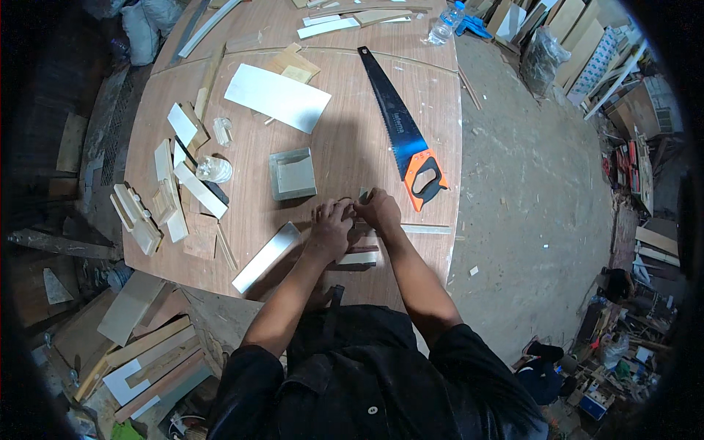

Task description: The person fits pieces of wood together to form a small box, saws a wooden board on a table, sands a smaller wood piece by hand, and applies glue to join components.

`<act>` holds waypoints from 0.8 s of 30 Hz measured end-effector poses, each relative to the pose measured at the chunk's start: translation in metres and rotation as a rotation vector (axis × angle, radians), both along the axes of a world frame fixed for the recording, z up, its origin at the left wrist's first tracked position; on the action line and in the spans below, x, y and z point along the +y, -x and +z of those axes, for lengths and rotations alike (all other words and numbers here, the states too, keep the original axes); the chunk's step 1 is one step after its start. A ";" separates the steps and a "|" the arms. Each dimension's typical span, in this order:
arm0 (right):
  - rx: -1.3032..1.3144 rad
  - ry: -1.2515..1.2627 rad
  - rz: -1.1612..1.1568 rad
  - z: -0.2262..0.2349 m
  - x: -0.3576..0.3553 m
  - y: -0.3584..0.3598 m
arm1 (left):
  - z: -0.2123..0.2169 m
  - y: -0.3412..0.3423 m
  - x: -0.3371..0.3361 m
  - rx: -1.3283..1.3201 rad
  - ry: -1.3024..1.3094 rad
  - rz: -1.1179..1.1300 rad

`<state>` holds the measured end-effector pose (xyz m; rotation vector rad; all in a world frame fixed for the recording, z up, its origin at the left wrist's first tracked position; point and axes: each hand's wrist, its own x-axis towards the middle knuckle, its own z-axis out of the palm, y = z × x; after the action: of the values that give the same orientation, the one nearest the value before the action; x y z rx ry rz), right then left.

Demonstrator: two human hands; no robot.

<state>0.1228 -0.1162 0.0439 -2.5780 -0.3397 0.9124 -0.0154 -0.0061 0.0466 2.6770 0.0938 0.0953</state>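
Note:
My left hand [331, 227] and my right hand [381, 211] meet over the wooden table near its front edge. The right fingers are closed on a small greyish piece [363, 194] whose tip shows above them. Bent and pressed down beside it, the left fingers hide whatever they grip. Below the hands lie short wooden strips [359, 257], partly covered by my forearms. A thin, pale strip [427, 229] extends to the right of my right wrist. Just beyond my left hand is a small, square, open grey box [293, 174]. A white board strip [267, 257] lies left of my left forearm.
An orange-handled handsaw [402, 132] lies to the right on the table [249, 176]. Beyond the box is a white panel [279, 97]. Wood offcuts [176, 198] and a clear plastic cup [214, 169] crowd the left side. A water bottle [446, 25] stands far right.

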 end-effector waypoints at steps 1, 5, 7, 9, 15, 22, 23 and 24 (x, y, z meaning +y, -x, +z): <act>0.004 0.012 -0.021 -0.001 0.000 -0.001 | -0.004 -0.001 0.001 0.006 0.003 -0.006; -0.043 -0.062 -0.031 -0.002 0.004 -0.001 | -0.010 -0.003 0.007 0.059 -0.015 -0.030; -0.019 -0.071 -0.027 -0.002 0.006 -0.003 | -0.012 -0.007 0.008 0.077 0.023 -0.041; -0.014 -0.025 -0.049 -0.013 0.007 -0.005 | -0.018 -0.010 0.011 0.055 0.024 -0.057; -0.064 -0.077 -0.032 -0.023 0.010 -0.001 | -0.026 -0.011 0.017 0.095 0.083 -0.061; -0.052 -0.023 -0.031 -0.009 0.015 -0.004 | -0.027 -0.011 0.017 0.078 0.083 -0.061; -0.054 -0.024 -0.032 -0.013 0.014 -0.004 | -0.027 -0.011 0.017 0.072 0.090 -0.062; -0.075 -0.012 -0.024 -0.017 0.013 -0.003 | -0.027 -0.012 0.017 0.066 0.097 -0.064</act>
<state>0.1258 -0.1036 0.0270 -2.6044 -0.3336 0.8047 -0.0038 0.0109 0.0195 2.5839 0.0327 -0.0175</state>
